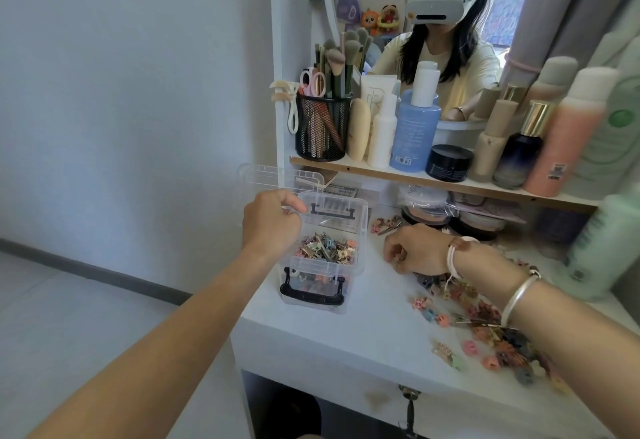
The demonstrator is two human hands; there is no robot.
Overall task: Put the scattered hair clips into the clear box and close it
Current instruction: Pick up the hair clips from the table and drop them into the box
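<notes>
The clear box [360,230] stands on the white dressing table at its left edge, lid [266,177] swung open to the back left, black latches front and back. Several small coloured hair clips [327,249] lie inside it. My left hand [272,222] grips the box's left rim with curled fingers. My right hand [417,251] rests on the table just right of the box, fingers curled over small hair clips. More scattered hair clips [485,334] spread along the table under and beside my right forearm. A few clips [386,225] lie behind my right hand.
A shelf [381,173] above the table carries a mesh brush holder [322,126], bottles [414,126] and a dark jar [448,163]. Compacts and pouches [426,210] sit under the shelf. A mirror behind reflects a person wearing a headset. The table's left edge drops to the floor.
</notes>
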